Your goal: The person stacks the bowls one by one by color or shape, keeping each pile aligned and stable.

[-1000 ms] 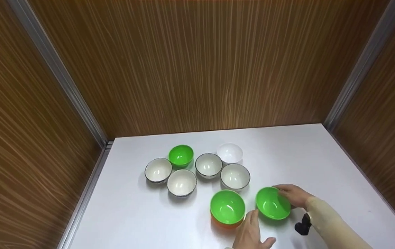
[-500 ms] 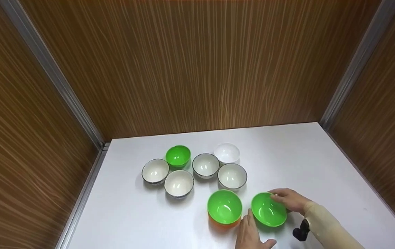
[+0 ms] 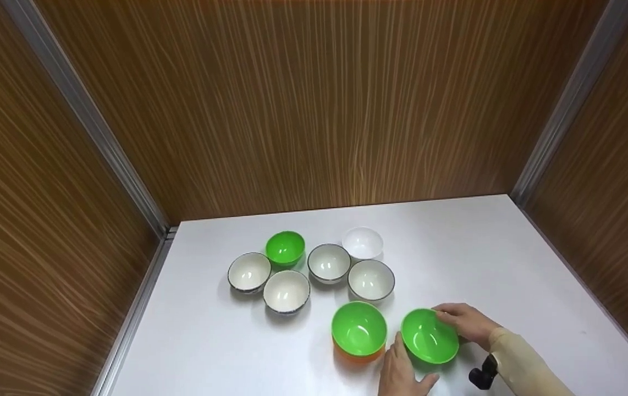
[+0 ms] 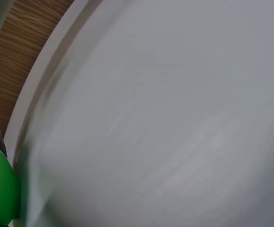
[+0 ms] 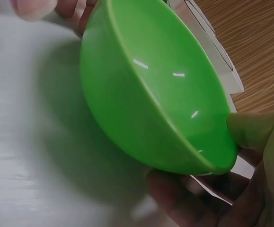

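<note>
Several right fingers [image 5: 177, 196] under green bowl [image 5: 122, 104]: right wrist shows, head hides.

The rear green bowl [image 3: 285, 248] stands upright on the white desk [image 3: 209, 341]. Relative to this bowl, one dark-rimmed bowl [image 3: 249, 271] stands front left; another dark-rimmed bowl [image 3: 286, 291] stands in front; a dark-rimmed pair [image 3: 329, 262] and a plain white bowl [image 3: 363, 242] stand right. A wood-grain panel [image 3: 314, 110] rises behind.

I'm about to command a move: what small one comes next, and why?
Perhaps lift the held green bowl over the stacked green bowl: the right hand grips the former's rim, and the latter sits nearby, mouth-up, the orange bowl beneath.
</note>
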